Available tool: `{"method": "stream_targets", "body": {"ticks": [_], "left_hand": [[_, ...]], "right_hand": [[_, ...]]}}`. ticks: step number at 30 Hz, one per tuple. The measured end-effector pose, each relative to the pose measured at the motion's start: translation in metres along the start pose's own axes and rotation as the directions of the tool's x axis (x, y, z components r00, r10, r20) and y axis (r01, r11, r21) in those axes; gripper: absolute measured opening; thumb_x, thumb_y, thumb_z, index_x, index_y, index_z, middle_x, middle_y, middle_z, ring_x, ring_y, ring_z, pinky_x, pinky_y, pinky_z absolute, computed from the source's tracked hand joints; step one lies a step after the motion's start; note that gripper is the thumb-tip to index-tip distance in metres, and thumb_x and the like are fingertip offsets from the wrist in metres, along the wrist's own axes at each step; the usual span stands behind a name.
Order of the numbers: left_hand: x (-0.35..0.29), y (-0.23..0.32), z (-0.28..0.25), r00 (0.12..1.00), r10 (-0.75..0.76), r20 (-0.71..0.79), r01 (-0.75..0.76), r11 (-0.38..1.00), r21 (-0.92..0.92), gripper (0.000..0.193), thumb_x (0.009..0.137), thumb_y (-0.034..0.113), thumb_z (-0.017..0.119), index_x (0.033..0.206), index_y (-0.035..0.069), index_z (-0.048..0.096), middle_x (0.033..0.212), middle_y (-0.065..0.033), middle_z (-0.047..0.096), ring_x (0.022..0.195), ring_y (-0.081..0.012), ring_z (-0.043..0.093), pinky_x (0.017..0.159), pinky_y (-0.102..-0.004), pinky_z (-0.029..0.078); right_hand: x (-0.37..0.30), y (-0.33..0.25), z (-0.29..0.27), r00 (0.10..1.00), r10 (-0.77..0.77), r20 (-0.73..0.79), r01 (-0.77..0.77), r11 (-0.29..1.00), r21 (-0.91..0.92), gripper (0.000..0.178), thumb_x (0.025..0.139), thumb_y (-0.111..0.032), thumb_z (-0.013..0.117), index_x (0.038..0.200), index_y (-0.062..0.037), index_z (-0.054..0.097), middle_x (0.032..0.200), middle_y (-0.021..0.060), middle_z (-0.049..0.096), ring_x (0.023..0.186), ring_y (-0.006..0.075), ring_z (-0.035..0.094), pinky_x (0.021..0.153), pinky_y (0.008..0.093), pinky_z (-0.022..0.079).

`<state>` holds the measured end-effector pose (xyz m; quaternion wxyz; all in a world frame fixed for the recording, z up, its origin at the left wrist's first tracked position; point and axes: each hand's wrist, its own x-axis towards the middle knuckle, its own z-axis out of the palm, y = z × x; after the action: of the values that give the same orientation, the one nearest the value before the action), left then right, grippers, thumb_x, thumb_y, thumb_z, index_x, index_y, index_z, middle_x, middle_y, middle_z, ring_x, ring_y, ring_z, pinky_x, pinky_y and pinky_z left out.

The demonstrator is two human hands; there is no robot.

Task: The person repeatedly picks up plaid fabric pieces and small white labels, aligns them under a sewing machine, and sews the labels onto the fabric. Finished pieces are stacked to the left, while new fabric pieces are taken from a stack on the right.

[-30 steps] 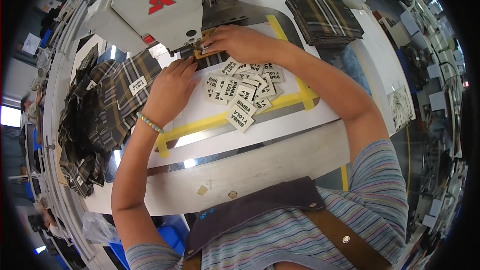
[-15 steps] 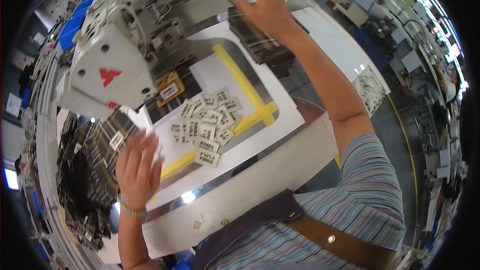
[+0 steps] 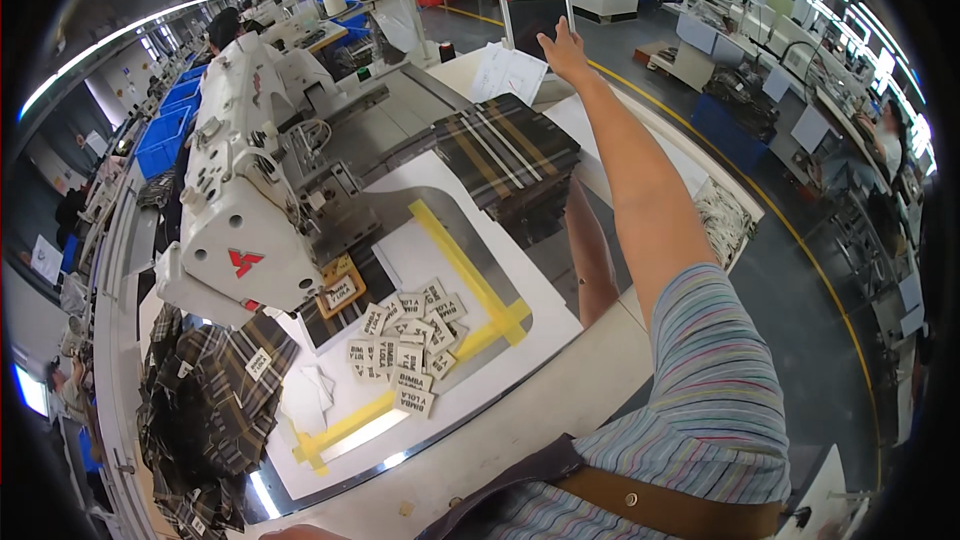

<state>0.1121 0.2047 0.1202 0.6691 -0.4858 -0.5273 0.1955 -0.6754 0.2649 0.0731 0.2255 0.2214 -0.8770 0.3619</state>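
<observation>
My right hand (image 3: 568,50) is stretched far forward at a white-framed tablet (image 3: 530,25) with a dark screen. Its index finger points up along the screen's right side and the thumb stands apart; nothing is held. Only a sliver of skin shows at the lower edge on the left, and my left hand itself is out of view. A pile of small pale fabric labels (image 3: 408,330) lies on the white sheet beside the sewing machine (image 3: 245,230). One label sits in the machine's tan clamp frame (image 3: 345,270). Dark plaid fabric (image 3: 215,370) with a label on it lies at left.
A stack of folded plaid pieces (image 3: 505,150) stands beyond the labels. Yellow tape (image 3: 465,275) marks a corner on the work surface. Printed papers (image 3: 508,72) lie next to the tablet. A tray of pale scraps (image 3: 722,220) is at right; blue bins (image 3: 163,140) stand behind the machine.
The view has tilted up, bringing the tablet into sight. My right hand has reached forward to it. My left hand has left the area beside the labels and dropped out of view.
</observation>
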Motion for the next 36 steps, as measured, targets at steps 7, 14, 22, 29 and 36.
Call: {"method": "stream_targets", "body": {"ticks": [7,14,22,29,36], "left_hand": [[-0.037,0.004,-0.007,0.996,0.086,-0.001,-0.085,0.985,0.15,0.055,0.103,0.031,0.061,0.151,0.007,0.051,0.16,-0.012,0.047,0.145,-0.0331,0.042,0.119,-0.0494,0.039],[-0.094,-0.023,-0.029,0.223,-0.433,0.873,0.665,0.723,0.189,0.028,0.092,0.0,0.068,0.119,0.006,0.069,0.135,-0.0188,0.07,0.13,-0.0451,0.063,0.099,-0.051,0.054],[-0.126,-0.022,-0.035,-0.193,-0.581,0.791,0.77,0.41,0.489,0.052,0.087,0.006,0.077,0.137,0.007,0.064,0.151,-0.015,0.061,0.137,-0.0396,0.058,0.105,-0.0506,0.05],[-0.134,-0.022,-0.053,-0.351,-0.576,0.738,0.773,0.267,0.575,0.05,0.086,0.005,0.077,0.135,0.005,0.067,0.151,-0.0129,0.062,0.142,-0.0403,0.054,0.114,-0.0517,0.047],[-0.164,-0.039,-0.034,-0.299,-0.557,0.775,0.851,0.212,0.481,0.046,0.089,0.002,0.073,0.135,0.002,0.066,0.147,-0.0141,0.064,0.14,-0.0411,0.055,0.117,-0.0509,0.045]], "right_hand": [[0.029,0.047,0.017,0.992,0.043,0.121,-0.026,0.991,-0.132,0.088,0.105,-0.061,0.046,0.172,-0.0115,0.019,0.168,0.025,0.041,0.159,0.0486,0.025,0.13,0.0539,0.021],[-0.038,-0.026,-0.009,0.985,-0.172,-0.007,0.172,0.98,0.104,0.082,0.107,-0.055,0.047,0.17,-0.0058,0.025,0.168,0.0211,0.042,0.156,0.0501,0.031,0.13,0.0487,0.024],[-0.001,0.072,0.019,0.996,-0.031,0.079,0.05,0.967,-0.251,0.085,0.106,-0.064,0.045,0.17,-0.0117,0.026,0.168,0.0194,0.043,0.16,0.045,0.028,0.127,0.0618,0.023],[-0.021,0.04,0.006,0.952,-0.144,-0.271,0.187,0.972,0.142,0.069,0.11,-0.052,0.047,0.158,-0.004,0.045,0.15,0.0201,0.061,0.148,0.0411,0.045,0.124,0.0512,0.033],[-0.174,-0.192,-0.1,0.697,-0.706,-0.124,0.704,0.642,0.304,0.035,0.107,-0.032,0.063,0.127,-0.0052,0.072,0.133,0.0137,0.071,0.137,0.0335,0.056,0.118,0.0451,0.042]]}}
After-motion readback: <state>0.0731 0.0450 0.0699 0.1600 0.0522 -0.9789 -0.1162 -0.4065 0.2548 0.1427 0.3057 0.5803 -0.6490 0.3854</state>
